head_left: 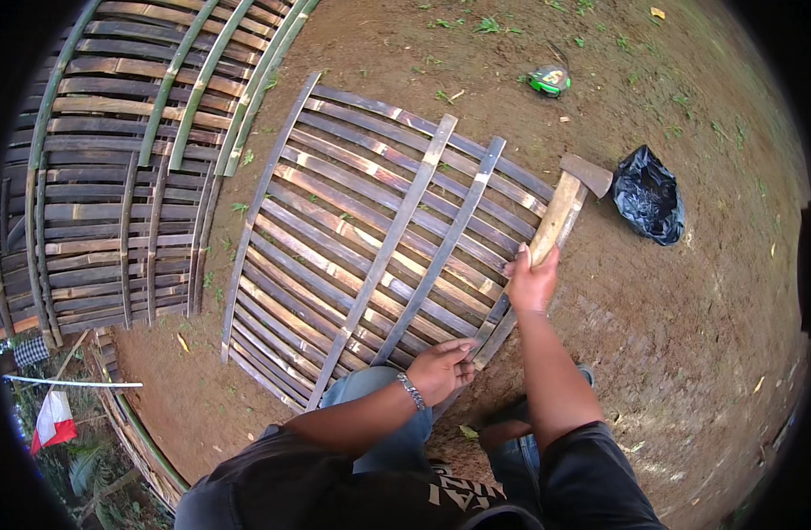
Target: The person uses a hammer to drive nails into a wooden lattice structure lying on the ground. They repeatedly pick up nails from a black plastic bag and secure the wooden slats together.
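My right hand [534, 281] is wrapped round the wooden handle of an axe [556, 216]. Its rusty head points away from me, with the blade turned right, above the panel's right edge. A flat panel of dark split-bamboo slats [361, 234] lies on the ground before me, with lengthwise strips crossing the slats. At its near right corner, my left hand [441, 371] rests against the edge strip, fingers curled and thumb and fingertips close together. Whatever sits in that pinch, if anything, is too small to make out. A metal bracelet [412, 391] circles the left wrist.
More slatted bamboo panels [114, 212] lie at the left, some with green strips. A black plastic bag [648, 196] sits right of the axe head. Farther off is a green-and-black tape measure [549, 80]. A red-and-white flag [54, 420] hangs at lower left. Brown soil surrounds the panel.
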Tool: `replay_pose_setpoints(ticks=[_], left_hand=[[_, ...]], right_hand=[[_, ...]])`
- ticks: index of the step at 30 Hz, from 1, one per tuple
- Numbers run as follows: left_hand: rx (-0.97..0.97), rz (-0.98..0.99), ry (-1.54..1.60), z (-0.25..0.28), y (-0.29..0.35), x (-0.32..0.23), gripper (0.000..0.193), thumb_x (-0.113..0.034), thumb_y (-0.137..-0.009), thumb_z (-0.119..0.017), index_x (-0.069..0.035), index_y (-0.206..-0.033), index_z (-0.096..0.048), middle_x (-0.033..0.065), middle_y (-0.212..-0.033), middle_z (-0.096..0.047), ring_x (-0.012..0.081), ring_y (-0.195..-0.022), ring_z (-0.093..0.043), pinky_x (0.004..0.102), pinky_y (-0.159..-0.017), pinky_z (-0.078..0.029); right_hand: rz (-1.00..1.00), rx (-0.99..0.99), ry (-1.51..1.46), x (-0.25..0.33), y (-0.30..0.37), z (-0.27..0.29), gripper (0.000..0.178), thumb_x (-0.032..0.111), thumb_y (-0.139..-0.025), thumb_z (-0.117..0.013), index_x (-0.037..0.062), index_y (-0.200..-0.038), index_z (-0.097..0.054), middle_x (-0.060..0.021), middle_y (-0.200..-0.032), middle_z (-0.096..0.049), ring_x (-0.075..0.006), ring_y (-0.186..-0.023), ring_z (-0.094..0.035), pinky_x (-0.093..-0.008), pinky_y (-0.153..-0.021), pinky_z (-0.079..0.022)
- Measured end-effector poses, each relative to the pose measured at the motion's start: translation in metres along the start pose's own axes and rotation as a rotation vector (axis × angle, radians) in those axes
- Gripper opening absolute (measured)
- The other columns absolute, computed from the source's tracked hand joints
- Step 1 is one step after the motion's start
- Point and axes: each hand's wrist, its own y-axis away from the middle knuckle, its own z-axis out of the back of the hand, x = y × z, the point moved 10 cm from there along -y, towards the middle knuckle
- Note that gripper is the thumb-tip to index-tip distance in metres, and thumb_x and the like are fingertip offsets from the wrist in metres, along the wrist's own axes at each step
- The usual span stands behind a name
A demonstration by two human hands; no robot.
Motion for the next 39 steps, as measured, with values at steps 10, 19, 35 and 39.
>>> replay_pose_setpoints(ticks=[10,19,35,39], left_hand=[[0.166,-0.094,0.208,-0.018,0.002,-0.032,0.011,-0.014,-0.105,-0.056,-0.01,-0.115,-0.06,-0.0006,-0.096,-0.059,0.0133,-0.083,-0.057,0.0356,-0.086,-0.051],[-0.148,-0.583,-0.276,-0.002,-0.015,-0.105,0.012,-0.009,-0.094,-0.071,-0.004,-0.104,-0.067,0.0031,-0.091,-0.07,0.0141,-0.081,-0.068,0.0296,-0.076,-0.056],[-0.742,-1.534,-1.369,-0.087,-0.057,-0.262,0.014,-0.014,-0.088,-0.071,-0.01,-0.101,-0.069,0.0072,-0.106,-0.07,0.0272,-0.103,-0.066,0.0429,-0.091,-0.041],[-0.76,-1.534,-1.409,-0.096,-0.057,-0.262,0.014,-0.016,-0.088,-0.071,-0.011,-0.102,-0.071,0.0058,-0.106,-0.069,0.0265,-0.101,-0.066,0.0431,-0.089,-0.041]], right_hand=[[0.011,-0.005,0.089,0.016,0.007,-0.007,0.043,0.013,-0.098,-0.065,-0.0003,-0.133,-0.045,-0.0113,-0.074,-0.069,-0.0199,-0.06,-0.07,-0.0345,-0.057,-0.054],[0.005,-0.016,0.079,0.015,0.007,0.0,0.043,0.012,-0.098,-0.065,0.0009,-0.135,-0.045,-0.0104,-0.077,-0.069,-0.0178,-0.06,-0.069,-0.0331,-0.057,-0.056],[0.025,0.018,0.062,0.012,0.007,-0.004,0.04,0.011,-0.097,-0.067,-0.0012,-0.13,-0.048,-0.0101,-0.088,-0.067,-0.0168,-0.064,-0.07,-0.0319,-0.06,-0.056],[0.001,0.064,0.044,0.003,0.004,-0.003,0.041,0.012,-0.098,-0.066,-0.0019,-0.132,-0.047,-0.0098,-0.09,-0.067,-0.0161,-0.065,-0.07,-0.031,-0.061,-0.055]])
